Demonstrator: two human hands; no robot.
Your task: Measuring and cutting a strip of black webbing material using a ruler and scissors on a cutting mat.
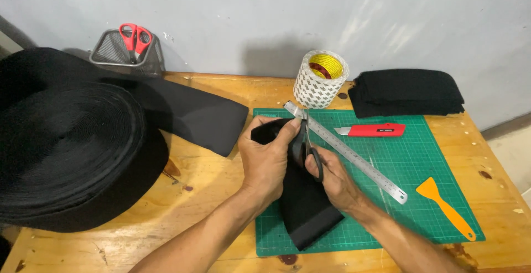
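Black strip (304, 206), one; scissors (307, 147), two pairs.

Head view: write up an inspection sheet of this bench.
Surface: wooden table with green cutting mat.
Job's things: black fabric strip; black-handled scissors.
Clutter: large black roll, steel ruler, red utility knife, orange scraper, tape roll, folded black stack, mesh holder with red scissors.
Grippers: left hand grips the strip; right hand works the scissors.
Cables: nothing seen.
Surroundings: grey wall.
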